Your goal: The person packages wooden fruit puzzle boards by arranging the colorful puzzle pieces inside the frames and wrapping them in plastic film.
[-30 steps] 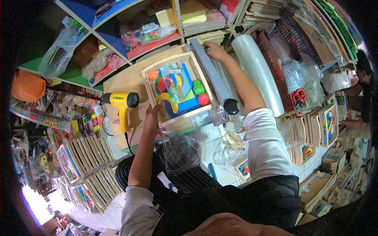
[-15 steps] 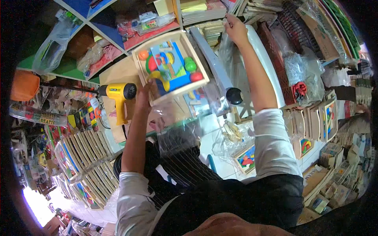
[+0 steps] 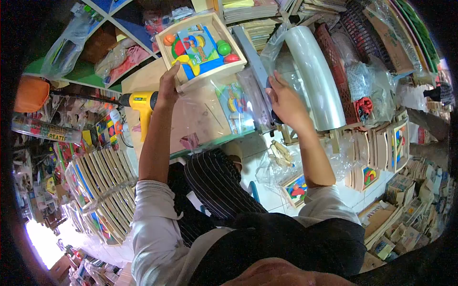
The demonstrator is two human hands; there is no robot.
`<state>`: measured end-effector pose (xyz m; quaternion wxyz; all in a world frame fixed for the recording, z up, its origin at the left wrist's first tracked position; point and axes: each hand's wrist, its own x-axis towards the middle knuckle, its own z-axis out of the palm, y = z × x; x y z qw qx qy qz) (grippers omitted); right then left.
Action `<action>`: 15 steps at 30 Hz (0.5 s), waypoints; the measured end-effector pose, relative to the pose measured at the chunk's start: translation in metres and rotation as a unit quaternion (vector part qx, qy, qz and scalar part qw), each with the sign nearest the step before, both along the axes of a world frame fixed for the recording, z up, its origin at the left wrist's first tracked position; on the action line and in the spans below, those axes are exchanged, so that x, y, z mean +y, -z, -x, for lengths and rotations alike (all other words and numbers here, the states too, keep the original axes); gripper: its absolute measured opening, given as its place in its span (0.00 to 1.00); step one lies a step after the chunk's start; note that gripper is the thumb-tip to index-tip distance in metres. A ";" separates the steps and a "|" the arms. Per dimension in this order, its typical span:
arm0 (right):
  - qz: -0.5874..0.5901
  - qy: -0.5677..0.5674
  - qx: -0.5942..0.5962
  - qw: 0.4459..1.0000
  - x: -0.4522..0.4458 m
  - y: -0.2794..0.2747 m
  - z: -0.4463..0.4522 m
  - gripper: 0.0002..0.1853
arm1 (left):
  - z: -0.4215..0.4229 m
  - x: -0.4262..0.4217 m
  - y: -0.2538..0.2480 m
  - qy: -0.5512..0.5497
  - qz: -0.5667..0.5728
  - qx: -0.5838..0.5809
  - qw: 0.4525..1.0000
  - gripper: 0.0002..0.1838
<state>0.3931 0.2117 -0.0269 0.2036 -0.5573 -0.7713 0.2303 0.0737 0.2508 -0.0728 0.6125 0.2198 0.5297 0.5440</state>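
My left hand (image 3: pixel 168 86) grips the near left edge of a shallow wooden tray (image 3: pixel 241 45) that holds toy fruit pieces and a picture card (image 3: pixel 196 45). Clear plastic film (image 3: pixel 191 107) hangs over and below the tray's near side. My right hand (image 3: pixel 287 104) rests with curled fingers on the long grey arm (image 3: pixel 255 59) of a sealer, over its black knob (image 3: pixel 275 117), which is mostly hidden. Another printed fruit card (image 3: pixel 236 107) lies on the board to the left of the sealer arm.
A large roll of clear film (image 3: pixel 317 78) lies right of the sealer. A yellow heat gun (image 3: pixel 141 106) stands at the board's left (image 3: pixel 148 81). Stacked wooden puzzles (image 3: pixel 102 186) fill the lower left. Shelves (image 3: pixel 109 19) stand behind; a wrapped tray (image 3: pixel 295 189) is on the floor.
My right hand has come down from the far end of the film onto the sealer arm's knob. The tray in my left hand has shifted up and slightly left.
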 end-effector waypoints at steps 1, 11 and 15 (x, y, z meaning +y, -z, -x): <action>-0.011 0.003 -0.008 1.000 -0.001 0.005 0.001 0.19 | 0.002 0.001 0.001 0.003 -0.008 -0.012 1.000 0.22; -0.142 0.058 -0.015 0.988 -0.016 0.058 0.006 0.16 | 0.002 0.001 -0.007 0.036 0.047 0.062 0.996 0.34; -0.160 0.053 0.004 0.986 -0.018 0.054 0.005 0.18 | -0.004 0.003 -0.006 -0.019 0.028 -0.017 0.999 0.21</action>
